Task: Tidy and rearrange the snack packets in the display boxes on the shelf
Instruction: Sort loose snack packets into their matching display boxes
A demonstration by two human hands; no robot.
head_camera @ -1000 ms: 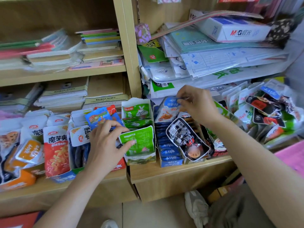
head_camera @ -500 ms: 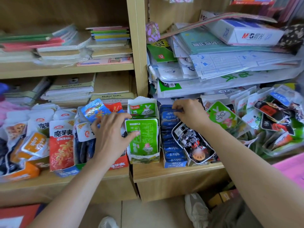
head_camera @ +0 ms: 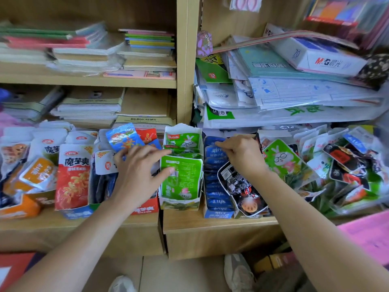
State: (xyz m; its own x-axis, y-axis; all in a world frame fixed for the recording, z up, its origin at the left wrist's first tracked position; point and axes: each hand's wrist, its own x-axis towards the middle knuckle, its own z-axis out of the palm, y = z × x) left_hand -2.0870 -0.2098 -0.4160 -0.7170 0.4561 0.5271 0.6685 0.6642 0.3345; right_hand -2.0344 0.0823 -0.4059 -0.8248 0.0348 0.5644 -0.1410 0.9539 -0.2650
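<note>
Low across the frame, the wooden shelf (head_camera: 210,224) carries 4 open display boxes: orange box (head_camera: 20,209) far left, red box (head_camera: 145,208), green box (head_camera: 179,204) and blue box (head_camera: 217,214) centre.

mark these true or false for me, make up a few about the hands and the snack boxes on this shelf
1. The right hand has its curled fingers on the blue packets in their box. True.
2. The left hand has its thumb on the front green packet. True.
3. The green box stands to the right of the blue box. False: it stands to its left, right beside it.
4. The left hand holds the red packet up in the air. False: that packet stands in its box to the left of the hand, untouched.
5. Notebooks are stacked on a shelf above the snacks. True.
</note>
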